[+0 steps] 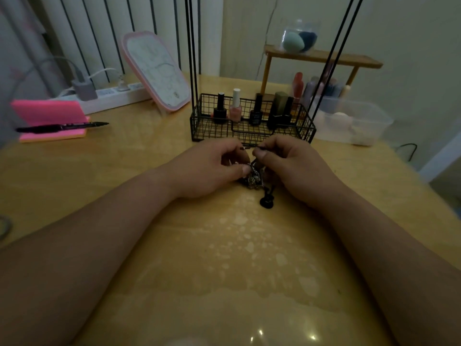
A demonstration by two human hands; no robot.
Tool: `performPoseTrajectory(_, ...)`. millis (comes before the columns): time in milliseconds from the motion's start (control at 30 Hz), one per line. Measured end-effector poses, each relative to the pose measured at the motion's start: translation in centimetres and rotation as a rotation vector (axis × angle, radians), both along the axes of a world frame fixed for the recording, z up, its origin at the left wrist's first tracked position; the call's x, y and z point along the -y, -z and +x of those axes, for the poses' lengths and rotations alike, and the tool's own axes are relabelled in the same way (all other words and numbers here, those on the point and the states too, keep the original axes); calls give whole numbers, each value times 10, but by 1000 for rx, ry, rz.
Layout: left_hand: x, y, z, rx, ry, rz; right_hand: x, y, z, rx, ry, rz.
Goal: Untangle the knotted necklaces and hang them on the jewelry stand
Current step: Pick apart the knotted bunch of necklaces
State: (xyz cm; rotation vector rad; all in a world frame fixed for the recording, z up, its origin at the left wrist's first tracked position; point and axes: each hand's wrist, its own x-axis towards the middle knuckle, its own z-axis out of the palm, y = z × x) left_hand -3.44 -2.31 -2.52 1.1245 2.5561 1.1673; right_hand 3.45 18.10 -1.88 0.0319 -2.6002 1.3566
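Left hand (209, 168) and right hand (290, 166) each pinch the knotted necklaces (255, 179) at frame centre, on a glossy, blotched yellow tabletop (199, 270).

Necklace tangle (254, 179) on table (224, 258), before jewelry stand (214, 132); mirror (157, 71) left of stand.

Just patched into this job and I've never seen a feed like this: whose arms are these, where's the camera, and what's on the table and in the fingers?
No machine here: a person's bare arms, filmed by one camera on their head, looking down. The left hand and right hand both pinch the tangled necklaces on the table; a black pendant lies beside them. Behind stands a black wire basket of nail polish bottles, with thin black rods rising from it. Left: a pink-framed mirror, a pen on pink sticky notes.
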Motion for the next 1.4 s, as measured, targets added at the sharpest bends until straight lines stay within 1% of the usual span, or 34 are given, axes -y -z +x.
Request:
performPoseTrajectory(100,0,-2,-1,3,-66,65,-1,-1,-1,23,8,-34)
performPoseTrajectory(167,1,-3,-2,-2,-100,112,0,-1,0,35,-26,34)
performPoseTrajectory(267,1,-3,-1,24,-118,165,8,-1,3,65,-82,190)
performPoseTrajectory(333,1,-3,-1,69,-125,217,10,-1,4,61,-82,233)
performPoseTrajectory(533,-1,-6,2,164,-65,212,3,-2,2,38,-34,123)
performPoseTrajectory(633,-3,-4,5,110,-34,143,1,-1,1,21,10,62)
performPoseTrajectory(733,-5,-4,5,60,-54,105,1,-3,1,45,25,-90)
performPoseTrajectory(833,-4,-5,3,79,-73,107,2,-7,3,67,37,-266)
performPoseTrajectory(900,-3,-6,2,111,-84,128,1,-8,2,68,50,-328)
performPoseTrajectory(933,-2,-7,2,125,-87,144,1,-7,2,69,56,-321)
performPoseTrajectory(1000,0,-7,2,147,-90,174,1,-6,2,65,49,-197)
performPoseTrajectory(1067,2,-7,0,178,-97,212,4,-5,3,56,-5,-41)
performPoseTrajectory(1200,3,-6,-1,304,-80,322,12,-4,7,56,-111,115)
performPoseTrajectory(1267,2,-6,-1,329,-57,349,13,-4,6,27,-94,119)
performPoseTrajectory(1333,0,-5,0,318,-53,357,10,-5,5,8,-72,76)
performPoseTrajectory(1400,-1,-6,1,303,-61,364,9,-3,4,-6,-51,80)
